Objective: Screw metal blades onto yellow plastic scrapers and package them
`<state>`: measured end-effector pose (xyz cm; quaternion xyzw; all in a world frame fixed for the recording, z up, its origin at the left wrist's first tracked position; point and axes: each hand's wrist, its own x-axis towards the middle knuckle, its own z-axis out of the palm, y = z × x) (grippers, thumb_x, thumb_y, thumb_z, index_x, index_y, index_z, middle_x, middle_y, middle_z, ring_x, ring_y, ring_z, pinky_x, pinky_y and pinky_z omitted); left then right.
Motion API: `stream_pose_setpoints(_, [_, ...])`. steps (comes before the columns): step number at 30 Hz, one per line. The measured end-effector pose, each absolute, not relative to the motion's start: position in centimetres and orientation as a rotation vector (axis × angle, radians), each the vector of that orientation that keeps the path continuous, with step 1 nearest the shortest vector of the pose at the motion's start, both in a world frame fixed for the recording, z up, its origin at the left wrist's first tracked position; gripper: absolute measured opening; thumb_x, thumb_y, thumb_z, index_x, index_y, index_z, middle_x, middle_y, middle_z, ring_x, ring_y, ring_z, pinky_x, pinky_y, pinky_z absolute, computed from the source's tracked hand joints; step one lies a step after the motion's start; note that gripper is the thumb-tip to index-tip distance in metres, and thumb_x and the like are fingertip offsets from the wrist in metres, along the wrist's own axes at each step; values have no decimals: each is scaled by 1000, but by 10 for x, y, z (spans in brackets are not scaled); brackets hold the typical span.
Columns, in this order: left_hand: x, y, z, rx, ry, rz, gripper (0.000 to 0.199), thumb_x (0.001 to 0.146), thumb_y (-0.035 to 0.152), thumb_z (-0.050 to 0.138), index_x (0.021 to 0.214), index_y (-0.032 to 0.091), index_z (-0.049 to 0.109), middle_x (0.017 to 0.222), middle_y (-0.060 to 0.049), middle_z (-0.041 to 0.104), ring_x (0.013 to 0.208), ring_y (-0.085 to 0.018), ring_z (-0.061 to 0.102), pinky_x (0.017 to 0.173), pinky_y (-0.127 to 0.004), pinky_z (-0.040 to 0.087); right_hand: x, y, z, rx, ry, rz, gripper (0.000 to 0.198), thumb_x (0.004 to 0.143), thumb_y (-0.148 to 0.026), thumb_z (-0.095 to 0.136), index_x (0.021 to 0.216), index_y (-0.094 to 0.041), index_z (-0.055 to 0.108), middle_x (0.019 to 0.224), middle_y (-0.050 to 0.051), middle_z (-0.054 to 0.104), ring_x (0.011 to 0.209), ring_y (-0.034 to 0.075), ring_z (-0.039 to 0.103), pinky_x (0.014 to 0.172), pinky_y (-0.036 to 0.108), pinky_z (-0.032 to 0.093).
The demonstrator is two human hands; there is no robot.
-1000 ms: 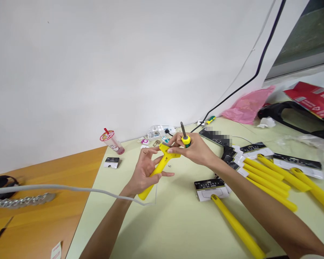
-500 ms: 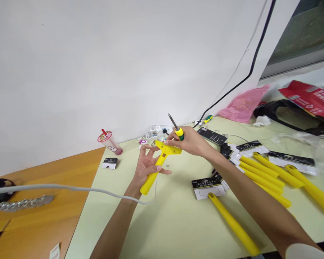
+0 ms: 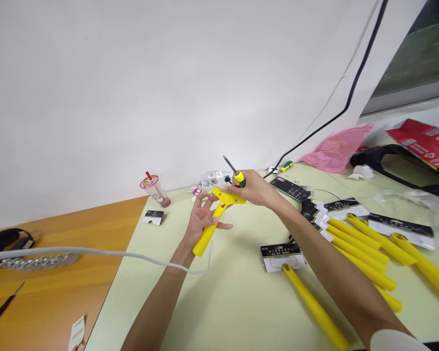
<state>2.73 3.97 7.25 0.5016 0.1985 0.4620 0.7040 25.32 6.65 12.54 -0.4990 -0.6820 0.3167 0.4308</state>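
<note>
My left hand (image 3: 201, 225) holds a yellow T-shaped scraper handle (image 3: 206, 239) between thumb and palm, some fingers spread behind it. The crosspiece, with small holes in it, points up and away from me. In my right hand (image 3: 254, 187) a screwdriver (image 3: 239, 178) with a yellow and green grip is tucked, its metal shaft pointing up and left, away from the scraper. The thumb and fingers of that hand pinch near the crosspiece; whatever small part lies between them is hidden.
Several yellow handles (image 3: 358, 239) with black-and-white cards lie at right; one handle (image 3: 312, 304) lies nearer me. A drink cup (image 3: 156, 191) stands by the wall. A white cable (image 3: 95, 252) crosses at left. Further back are a phone-like black box (image 3: 290, 188) and a pink bag (image 3: 338, 146).
The view has shifted slightly, so the surroundings sit a little further right. Both hands keep their hold on the scraper handle and screwdriver, with the screwdriver shaft tilted slightly more to the left.
</note>
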Motion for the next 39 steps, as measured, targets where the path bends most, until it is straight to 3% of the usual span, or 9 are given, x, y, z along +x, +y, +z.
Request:
stream_pose_setpoints(15, [40, 61, 73, 1169, 362, 976, 58, 78, 14, 86, 121, 33, 52, 141, -2, 56, 136, -32, 63, 98, -63, 67, 258, 69, 120, -1176, -1453, 868, 68, 70, -70, 90, 70, -24, 40, 67, -3, 59, 60, 13, 47, 51, 27, 34])
stream_pose_setpoints(21, [35, 68, 70, 1121, 385, 1012, 58, 77, 13, 87, 121, 33, 54, 137, -1, 57, 138, -35, 62, 97, -61, 69, 267, 74, 124, -1316, -1608, 799, 59, 77, -70, 87, 71, -22, 53, 71, 1, 65, 66, 16, 57, 52, 29, 44])
stream_pose_setpoints(25, [31, 69, 77, 1139, 398, 1078, 60, 76, 14, 88, 121, 33, 54, 141, -3, 58, 138, -35, 62, 95, -60, 70, 276, 76, 123, -1203, -1502, 1085, 60, 66, -64, 98, 72, -22, 56, 82, 5, 70, 84, 24, 71, 62, 35, 66])
stream_pose_setpoints(27, [29, 69, 81, 1156, 411, 1099, 60, 75, 15, 89, 120, 32, 54, 141, -3, 59, 135, -34, 63, 94, -60, 70, 278, 75, 122, -1135, -1435, 1163, 63, 59, -58, 103, 71, -22, 54, 86, 6, 73, 87, 25, 74, 69, 38, 70])
stream_pose_setpoints(33, [24, 67, 85, 1168, 394, 1114, 56, 76, 15, 89, 119, 31, 56, 139, -4, 57, 133, -34, 64, 86, -52, 73, 270, 71, 123, -1005, -1322, 1248, 71, 54, -49, 107, 69, -23, 43, 79, 4, 76, 82, 24, 76, 77, 41, 71])
stream_pose_setpoints(39, [20, 66, 84, 1168, 385, 1103, 53, 77, 14, 88, 117, 31, 57, 141, -3, 56, 137, -35, 61, 94, -63, 69, 262, 68, 123, -953, -1231, 1306, 70, 51, -47, 108, 67, -23, 44, 74, 0, 70, 88, 24, 77, 89, 43, 70])
